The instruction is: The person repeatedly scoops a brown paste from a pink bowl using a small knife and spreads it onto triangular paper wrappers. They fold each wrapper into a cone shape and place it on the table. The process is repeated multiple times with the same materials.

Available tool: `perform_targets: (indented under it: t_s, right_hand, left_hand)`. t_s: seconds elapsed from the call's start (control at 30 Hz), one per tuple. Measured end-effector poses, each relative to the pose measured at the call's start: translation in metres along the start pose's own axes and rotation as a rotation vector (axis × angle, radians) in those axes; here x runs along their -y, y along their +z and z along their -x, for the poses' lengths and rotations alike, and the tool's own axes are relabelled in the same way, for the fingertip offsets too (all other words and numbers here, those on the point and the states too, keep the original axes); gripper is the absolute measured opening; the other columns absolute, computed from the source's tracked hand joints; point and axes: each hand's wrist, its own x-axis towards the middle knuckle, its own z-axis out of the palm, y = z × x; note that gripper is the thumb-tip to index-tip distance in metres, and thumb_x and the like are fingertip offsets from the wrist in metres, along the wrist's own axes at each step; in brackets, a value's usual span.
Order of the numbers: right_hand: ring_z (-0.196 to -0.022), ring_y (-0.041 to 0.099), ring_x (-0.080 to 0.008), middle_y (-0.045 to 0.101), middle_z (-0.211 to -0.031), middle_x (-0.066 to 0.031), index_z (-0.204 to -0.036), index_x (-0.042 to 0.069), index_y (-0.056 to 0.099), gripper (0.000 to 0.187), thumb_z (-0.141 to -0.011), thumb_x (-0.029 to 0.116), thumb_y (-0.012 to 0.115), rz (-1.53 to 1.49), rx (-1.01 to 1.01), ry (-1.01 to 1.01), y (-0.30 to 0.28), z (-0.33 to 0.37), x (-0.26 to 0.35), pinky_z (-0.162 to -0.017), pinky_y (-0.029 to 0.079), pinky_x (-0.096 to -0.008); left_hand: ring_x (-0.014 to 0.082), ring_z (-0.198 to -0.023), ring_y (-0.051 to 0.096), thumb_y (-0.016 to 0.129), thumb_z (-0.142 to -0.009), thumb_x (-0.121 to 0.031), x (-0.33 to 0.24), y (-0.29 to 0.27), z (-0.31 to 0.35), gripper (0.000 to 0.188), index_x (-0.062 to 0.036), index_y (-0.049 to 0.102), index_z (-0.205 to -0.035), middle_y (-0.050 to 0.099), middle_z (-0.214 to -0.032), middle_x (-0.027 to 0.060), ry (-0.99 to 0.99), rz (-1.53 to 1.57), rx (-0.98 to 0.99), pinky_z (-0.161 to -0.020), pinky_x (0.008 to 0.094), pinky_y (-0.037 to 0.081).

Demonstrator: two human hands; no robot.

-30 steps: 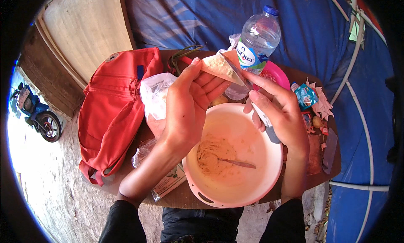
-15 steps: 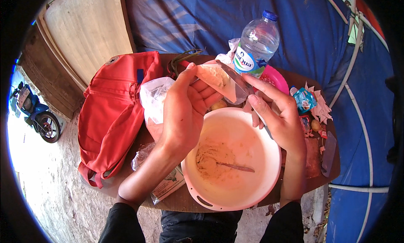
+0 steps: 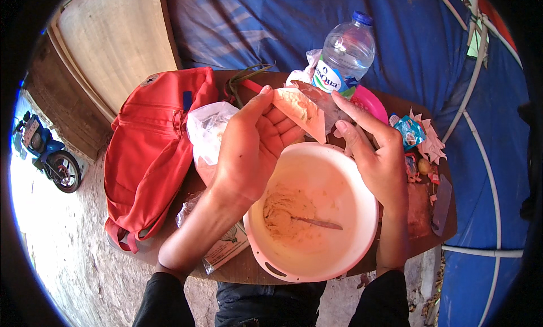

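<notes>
My left hand (image 3: 249, 134), palm up above the basin's far left side, holds a pale triangular wrapper (image 3: 317, 129) between thumb and fingers. Light orange-yellow paste (image 3: 297, 107) is spread on that wrapper. Across from it, my right hand (image 3: 373, 146) has its thumb and index finger around a thin, brownish blade-like utensil (image 3: 314, 91), blurred and partly hidden, close to the wrapper's right edge. Below both hands stands a white round basin (image 3: 356, 236). More paste (image 3: 283, 216) clings to its left inside, with a slim spoon-like utensil (image 3: 317, 222) lying in it.
Left on the brown table (image 3: 249, 273) lies a red backpack (image 3: 158, 151), beside a clear plastic bag (image 3: 209, 126). A large water bottle (image 3: 350, 47) and pink dish (image 3: 370, 103) stand at the back. Wrappers (image 3: 410, 132) and scraps lie right, near blue tarpaulin (image 3: 481, 197).
The wrapper and my left fingers have shifted slightly right. The wrapper's tip now hangs lower, and the utensil in my right hand has turned flatter, away from the paste.
</notes>
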Motion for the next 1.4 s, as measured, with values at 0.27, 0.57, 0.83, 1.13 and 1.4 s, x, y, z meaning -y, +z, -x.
perform_targets:
  t_s: [0.27, 0.57, 0.83, 1.13, 1.4]
  right_hand:
    - [-0.061, 0.041, -0.0007, 0.057, -0.075, 0.0051, -0.132, 0.004, 0.06, 0.037, -0.094, 0.004, 0.06, 0.108, -0.007, 0.007, -0.01, 0.002, 0.008, -0.054, 0.036, -0.0194]
    - [-0.065, 0.046, -0.0021, 0.063, -0.083, 0.0004, -0.13, 0.004, 0.061, 0.035, -0.095, 0.006, 0.06, 0.221, -0.094, 0.111, -0.023, 0.002, 0.007, -0.058, 0.038, -0.0202]
    - [-0.069, 0.049, -0.0054, 0.063, -0.083, -0.0033, -0.13, 0.004, 0.061, 0.035, -0.095, 0.008, 0.059, 0.057, -0.027, 0.048, -0.009, 0.009, 0.019, -0.062, 0.042, -0.0222]
    - [-0.088, 0.068, -0.0143, 0.071, -0.105, -0.0181, -0.127, -0.002, 0.061, 0.034, -0.093, 0.001, 0.059, 0.219, 0.058, -0.068, -0.002, 0.014, 0.019, -0.077, 0.052, -0.028]
    - [-0.098, 0.07, -0.0199, 0.069, -0.112, -0.0213, -0.122, -0.004, 0.062, 0.032, -0.091, -0.003, 0.06, 0.288, 0.059, -0.02, -0.005, 0.018, 0.023, -0.084, 0.052, -0.0301]
  left_hand:
    - [0.0249, -0.105, 0.067, 0.037, -0.105, -0.019, -0.005, -0.007, -0.004, 0.033, 0.0054, 0.056, -0.116, 0.067, -0.112, 0.0176, -0.083, 0.181, 0.146, -0.095, 0.0365, 0.054]
    - [0.0261, -0.109, 0.065, 0.038, -0.105, -0.024, -0.023, 0.0, 0.0, 0.039, 0.008, 0.053, -0.121, 0.065, -0.118, 0.0214, 0.115, 0.005, 0.065, -0.099, 0.0358, 0.051]
    - [0.0276, -0.115, 0.062, 0.037, -0.107, -0.03, -0.019, -0.001, -0.003, 0.046, 0.003, 0.041, -0.139, 0.06, -0.126, 0.0223, 0.034, -0.074, 0.061, -0.099, 0.0375, 0.052]
    - [0.0234, -0.114, 0.062, 0.031, -0.107, -0.037, -0.005, 0.003, -0.001, 0.05, -0.0014, 0.04, -0.142, 0.062, -0.123, 0.0172, -0.047, -0.085, 0.057, -0.101, 0.0346, 0.049]
    - [0.0287, -0.116, 0.061, 0.035, -0.107, -0.033, -0.005, 0.001, -0.002, 0.048, -0.002, 0.036, -0.143, 0.058, -0.129, 0.0227, 0.013, 0.002, 0.065, -0.102, 0.0382, 0.05]
